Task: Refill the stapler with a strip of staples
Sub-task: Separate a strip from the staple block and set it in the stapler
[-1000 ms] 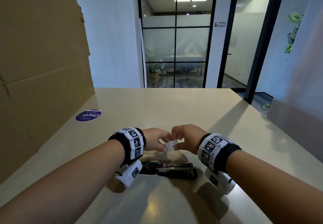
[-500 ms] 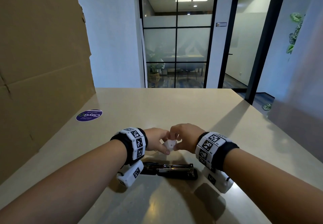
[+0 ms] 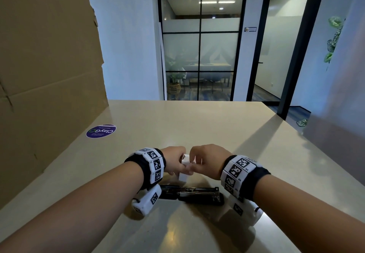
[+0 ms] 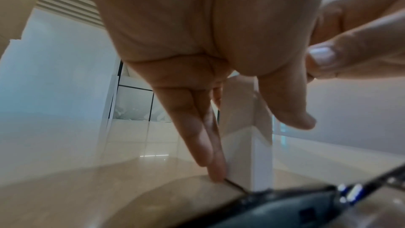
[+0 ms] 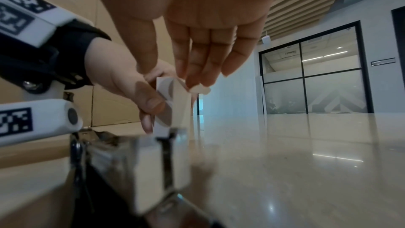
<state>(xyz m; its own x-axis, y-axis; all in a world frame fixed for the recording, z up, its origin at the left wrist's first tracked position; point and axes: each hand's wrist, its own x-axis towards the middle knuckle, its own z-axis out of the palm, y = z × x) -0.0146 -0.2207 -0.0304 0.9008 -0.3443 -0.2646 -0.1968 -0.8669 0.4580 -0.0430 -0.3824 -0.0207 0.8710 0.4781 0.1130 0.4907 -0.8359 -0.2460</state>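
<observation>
- Stapler (image 3: 190, 193): lies opened flat on the table (image 3: 197, 126), just below and on the near side of both hands, between the two wrists; its metal channel faces up. No staples can be seen in it, so the refill proper is judged not yet begun.
- Left hand (image 3: 173, 161): grasps a small white box (image 3: 184, 170) between thumb and fingers. In the left wrist view the box (image 4: 245, 145) stands upright with its lower end at or just above the table beside the stapler (image 4: 285, 205); contact cannot be told.
- Right hand (image 3: 207, 159): fingertips pinch the upper end of the box, where a small flap (image 5: 200, 89) stands out from it.
- Change: a second ago the box was held level between the two hands and clear of the table; now it is turned on end and lowered toward the stapler, with the right fingers working at its top.
- Meaning: the box is judged to be the staple packet being opened; the strip itself is not visible, presumably still inside.
- Beyond the hands: a round purple sticker (image 3: 101, 131) on the table, far left, beside a cardboard sheet (image 3: 49, 75).
</observation>
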